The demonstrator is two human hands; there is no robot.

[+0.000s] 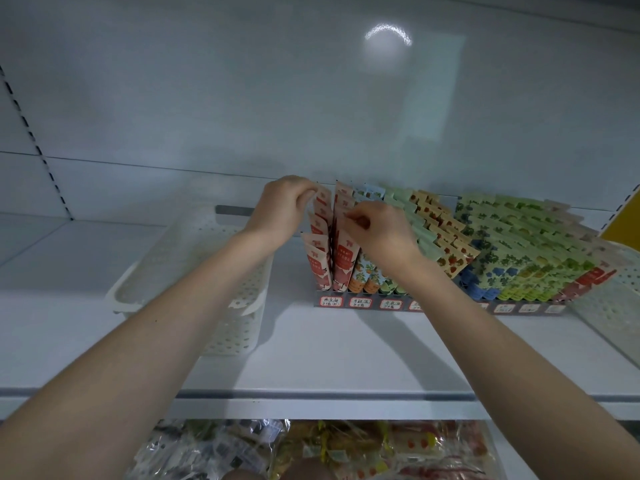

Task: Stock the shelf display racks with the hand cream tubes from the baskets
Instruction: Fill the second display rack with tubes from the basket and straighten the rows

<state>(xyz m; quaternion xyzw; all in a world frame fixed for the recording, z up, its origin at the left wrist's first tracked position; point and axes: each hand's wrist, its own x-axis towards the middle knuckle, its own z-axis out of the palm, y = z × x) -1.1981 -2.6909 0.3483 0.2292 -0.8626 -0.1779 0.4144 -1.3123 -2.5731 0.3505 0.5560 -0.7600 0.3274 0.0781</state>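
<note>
Our left hand [285,207] pinches a red tube [322,199] by its top; our right hand [379,232] grips the neighbouring tube [343,206]. A white basket [194,271] stands left of them, green tubes [425,239] right.

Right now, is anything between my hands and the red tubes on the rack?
Nothing visible. The left hand and the right hand both grip the red tubes at the rack's left end; the white basket sits off to the left, apart.

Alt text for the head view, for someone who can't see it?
Left hand and right hand pinch red hand cream tubes at the left end of a shelf display rack; a white perforated basket sits left of it.
</note>
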